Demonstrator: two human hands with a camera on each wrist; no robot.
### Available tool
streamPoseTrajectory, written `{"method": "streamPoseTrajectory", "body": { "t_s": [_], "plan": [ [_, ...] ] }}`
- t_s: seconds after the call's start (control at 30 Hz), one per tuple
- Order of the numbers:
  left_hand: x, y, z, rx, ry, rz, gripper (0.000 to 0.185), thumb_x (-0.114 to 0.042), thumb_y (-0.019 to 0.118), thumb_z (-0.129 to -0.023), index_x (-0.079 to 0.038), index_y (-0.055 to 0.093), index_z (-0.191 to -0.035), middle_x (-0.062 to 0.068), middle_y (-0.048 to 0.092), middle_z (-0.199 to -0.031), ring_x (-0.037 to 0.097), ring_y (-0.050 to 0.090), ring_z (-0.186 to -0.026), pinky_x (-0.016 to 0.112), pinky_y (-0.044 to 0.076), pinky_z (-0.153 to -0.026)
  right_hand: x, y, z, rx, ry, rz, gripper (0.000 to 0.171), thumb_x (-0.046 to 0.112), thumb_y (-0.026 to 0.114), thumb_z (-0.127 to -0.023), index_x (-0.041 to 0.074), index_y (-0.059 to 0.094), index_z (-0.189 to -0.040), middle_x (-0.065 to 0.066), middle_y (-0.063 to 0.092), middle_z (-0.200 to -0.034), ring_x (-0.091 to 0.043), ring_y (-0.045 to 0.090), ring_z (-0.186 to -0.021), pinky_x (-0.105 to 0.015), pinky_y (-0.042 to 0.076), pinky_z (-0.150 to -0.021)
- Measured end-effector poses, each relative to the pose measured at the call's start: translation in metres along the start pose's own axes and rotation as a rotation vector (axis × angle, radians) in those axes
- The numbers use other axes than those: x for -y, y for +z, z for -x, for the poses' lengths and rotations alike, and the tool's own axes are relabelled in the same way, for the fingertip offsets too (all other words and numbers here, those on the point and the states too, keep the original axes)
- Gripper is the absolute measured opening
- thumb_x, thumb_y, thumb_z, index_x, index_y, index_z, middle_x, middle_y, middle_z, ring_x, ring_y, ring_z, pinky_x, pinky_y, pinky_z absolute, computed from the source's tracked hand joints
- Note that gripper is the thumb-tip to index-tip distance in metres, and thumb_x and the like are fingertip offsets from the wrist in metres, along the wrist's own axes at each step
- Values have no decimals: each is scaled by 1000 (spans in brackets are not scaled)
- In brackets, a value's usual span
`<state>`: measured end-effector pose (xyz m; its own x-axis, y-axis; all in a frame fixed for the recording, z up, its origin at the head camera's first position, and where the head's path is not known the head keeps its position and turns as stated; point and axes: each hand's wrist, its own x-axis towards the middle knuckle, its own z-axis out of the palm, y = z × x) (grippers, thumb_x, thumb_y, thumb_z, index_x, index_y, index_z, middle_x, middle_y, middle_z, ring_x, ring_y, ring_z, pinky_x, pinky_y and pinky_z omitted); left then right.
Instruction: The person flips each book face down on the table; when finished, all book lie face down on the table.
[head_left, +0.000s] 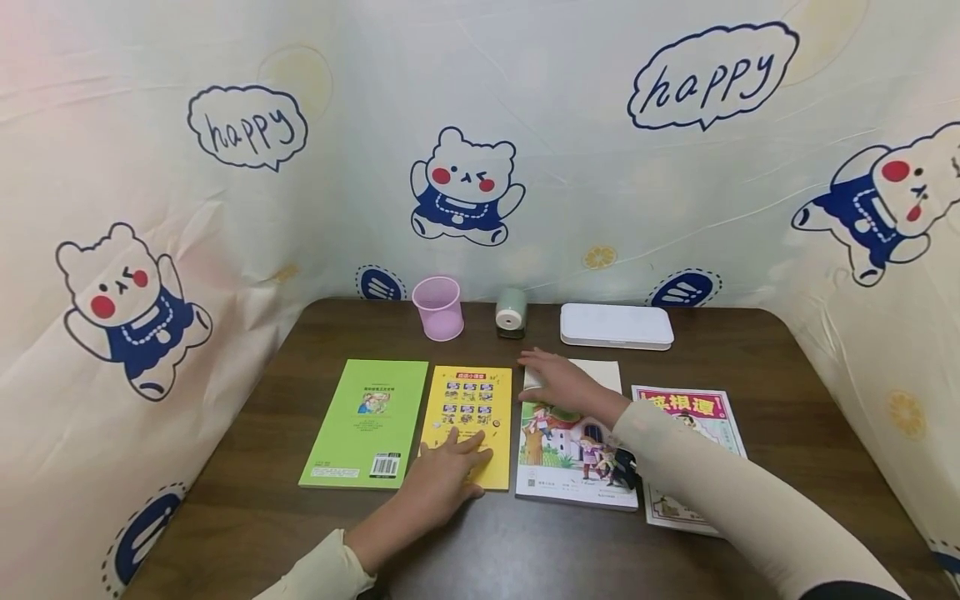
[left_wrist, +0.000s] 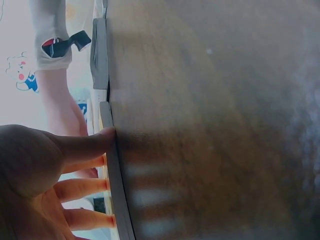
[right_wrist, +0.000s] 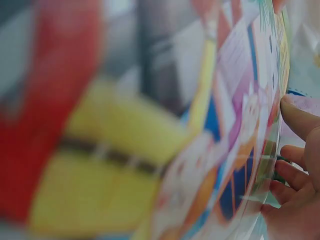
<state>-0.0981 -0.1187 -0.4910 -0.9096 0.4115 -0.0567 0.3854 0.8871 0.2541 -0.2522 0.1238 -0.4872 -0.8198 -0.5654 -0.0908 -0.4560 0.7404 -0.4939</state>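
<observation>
My left hand rests with spread fingers on the lower part of a yellow book with small pictures on its cover. In the left wrist view the thumb lies along the near edge of that book, and the fingertips touch its top. My right hand reaches across the upper part of a book with a cartoon cover, fingers extended toward its left edge. The right wrist view shows this cover large and blurred, with the fingers loosely spread beside it.
A green book lies left of the yellow one. Partly under the right sleeve is a book with a red title. Along the back of the brown table stand a pink cup, a green pencil sharpener and a white case.
</observation>
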Motion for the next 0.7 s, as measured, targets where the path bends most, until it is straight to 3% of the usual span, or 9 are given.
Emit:
{"method": "streamPoseTrajectory", "body": {
  "t_s": [0.17, 0.4, 0.7],
  "plan": [
    [0, 0, 0, -1, -3, 0, 49, -33, 84, -86, -21, 72, -132, 3, 55, -152, 49, 50, -137, 84, 37, -96, -9, -5, 9, -13, 22, -2, 76, 41, 74, -96, 5, 43, -156, -17, 36, -165, -37, 31, -153, -56, 28, -123],
    [-1, -1, 1, 4, -13, 11, 50, -33, 83, -86, -21, 72, -133, 3, 55, -153, 49, 49, -138, 84, 35, -97, -22, -12, 21, -28, 113, -85, 74, 40, 75, -95, 14, 44, -157, -11, 43, -161, -33, 36, -150, -54, 31, -122],
    [0, 0, 2, 3, -8, 14, 50, -33, 83, -86, -21, 71, -133, 4, 54, -153, 50, 48, -138, 85, 35, -97, -44, -18, 37, -60, 109, -38, 75, 37, 75, -95, 7, 44, -156, -17, 45, -158, -38, 40, -147, -56, 33, -120]
  ]
}}
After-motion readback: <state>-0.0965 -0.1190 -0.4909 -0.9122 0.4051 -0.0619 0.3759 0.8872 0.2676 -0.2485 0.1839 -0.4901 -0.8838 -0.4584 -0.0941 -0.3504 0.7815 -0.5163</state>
